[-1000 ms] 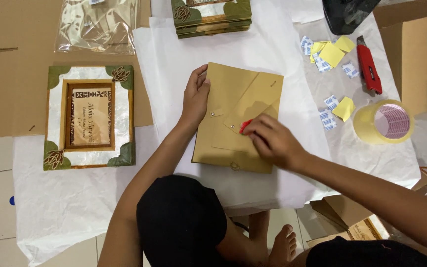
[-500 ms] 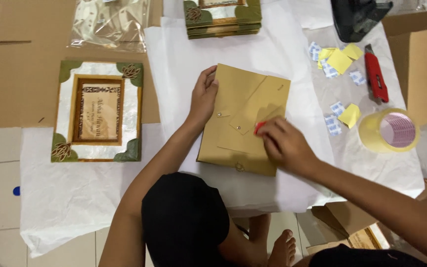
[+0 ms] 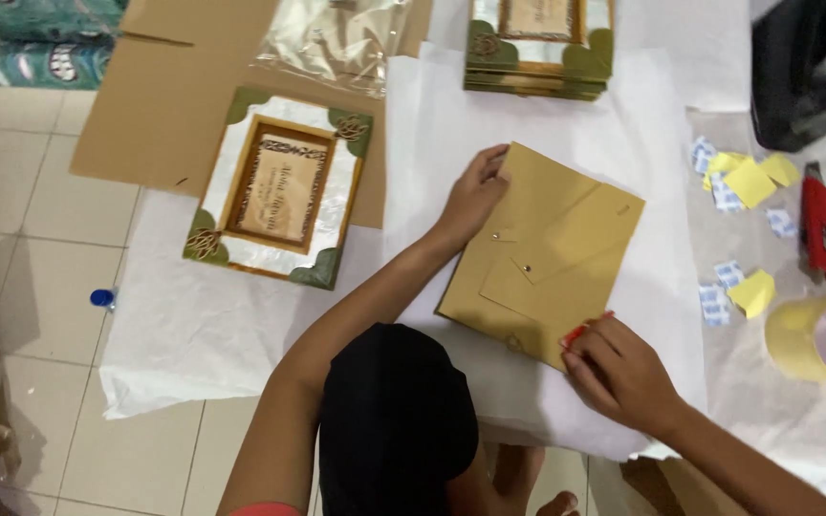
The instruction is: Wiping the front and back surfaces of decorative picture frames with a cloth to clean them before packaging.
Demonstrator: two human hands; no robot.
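Frame back: a mustard-tan board point(image 3: 552, 253), turned face down, with a folded easel stand and two small metal studs; it lies tilted on white tissue paper point(image 3: 451, 124) in the middle of the work surface.
Left hand point(image 3: 473, 196): fingers spread flat, pressing the board's upper left corner, grasping nothing.
Right hand point(image 3: 620, 368): fingers curled at the board's lower right corner, pinching a small red object point(image 3: 574, 334).
Single frame: one, green-cornered, face up point(image 3: 279, 186), to the left.
Frame stack: one pile point(image 3: 537, 46) at the top.
Tape roll: one, yellowish point(image 3: 819, 339), far right.
Cutter: one, red point(image 3: 820, 229).
Yellow paper pieces: three point(image 3: 749, 182).
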